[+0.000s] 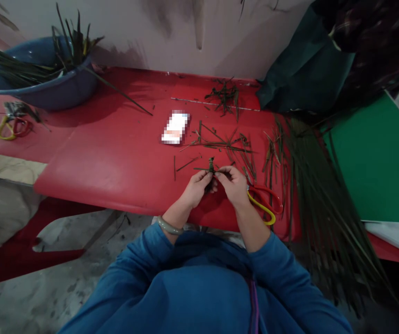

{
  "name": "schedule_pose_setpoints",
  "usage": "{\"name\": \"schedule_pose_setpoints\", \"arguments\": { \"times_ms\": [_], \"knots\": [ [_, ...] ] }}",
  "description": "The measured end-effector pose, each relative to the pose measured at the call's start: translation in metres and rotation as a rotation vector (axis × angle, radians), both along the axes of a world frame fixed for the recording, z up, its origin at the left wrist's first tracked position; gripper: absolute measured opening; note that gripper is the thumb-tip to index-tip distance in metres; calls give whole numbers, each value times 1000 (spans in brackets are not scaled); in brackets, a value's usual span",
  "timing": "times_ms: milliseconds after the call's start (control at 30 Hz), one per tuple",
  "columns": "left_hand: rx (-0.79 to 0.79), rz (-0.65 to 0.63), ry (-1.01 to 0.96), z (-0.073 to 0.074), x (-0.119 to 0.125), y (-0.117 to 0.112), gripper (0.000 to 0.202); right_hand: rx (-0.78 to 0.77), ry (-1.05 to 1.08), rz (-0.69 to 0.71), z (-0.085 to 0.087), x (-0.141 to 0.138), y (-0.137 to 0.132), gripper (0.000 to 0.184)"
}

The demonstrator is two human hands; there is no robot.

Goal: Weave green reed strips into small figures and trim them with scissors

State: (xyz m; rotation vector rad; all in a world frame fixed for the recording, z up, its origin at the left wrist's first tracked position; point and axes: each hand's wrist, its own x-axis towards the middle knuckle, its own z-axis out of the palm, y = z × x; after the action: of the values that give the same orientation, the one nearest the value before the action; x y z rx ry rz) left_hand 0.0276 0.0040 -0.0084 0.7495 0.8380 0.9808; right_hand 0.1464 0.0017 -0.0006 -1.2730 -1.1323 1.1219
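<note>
Between my two hands is a small figure woven from green leaf strips (211,163), its knotted top sticking up above my fingers and thin strip ends poking out to the side. My left hand (198,186) pinches it from the left, fingers curled beneath. From the right, my right hand (232,183) grips it or one of its strips between thumb and fingers; the exact hold is too small to make out. Scissors with red and yellow handles (267,204) lie beside my right wrist, their blades mostly hidden. Cut leaf pieces (227,144) are scattered just beyond my hands.
A phone (176,127) lies on the red table (116,139). At the left stand a blue basin of leaves (42,95) and more scissors (13,127). Long palm leaves (324,199) hang over the right edge near a green board (376,162). A leaf pile (224,96) sits near the wall.
</note>
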Motion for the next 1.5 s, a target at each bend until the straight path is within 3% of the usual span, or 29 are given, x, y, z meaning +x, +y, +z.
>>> {"name": "schedule_pose_setpoints", "arguments": {
  "times_ms": [233, 533, 733, 800, 967, 1167, 1300, 1500],
  "knots": [
    [-40, 57, -121, 4, -1, 1, 21, 57, -80, -37, -4, 2, 2, 21],
    [35, -56, -31, 0, 0, -2, 24, 86, -96, -125, 4, 1, -1, 14],
    [107, -139, 32, 0, -3, -1, 27, 42, -74, 32, 2, 0, -3, 18],
    [110, -145, 44, -1, -3, -2, 28, 63, -127, 25, 0, 1, -3, 18],
    [67, -6, 64, 0, -1, -1, 22, 143, -336, -91, -3, 4, -1, 18],
    [186, 234, 192, 3, -3, 0, 21, 157, -411, -174, -2, 5, 0, 20],
    [259, 231, 252, 3, -2, -1, 22, 139, -442, -185, -2, 1, 0, 21],
    [221, 268, 278, 0, -1, 0, 19, 128, -377, -91, -5, -2, 0, 18]
  ]
}}
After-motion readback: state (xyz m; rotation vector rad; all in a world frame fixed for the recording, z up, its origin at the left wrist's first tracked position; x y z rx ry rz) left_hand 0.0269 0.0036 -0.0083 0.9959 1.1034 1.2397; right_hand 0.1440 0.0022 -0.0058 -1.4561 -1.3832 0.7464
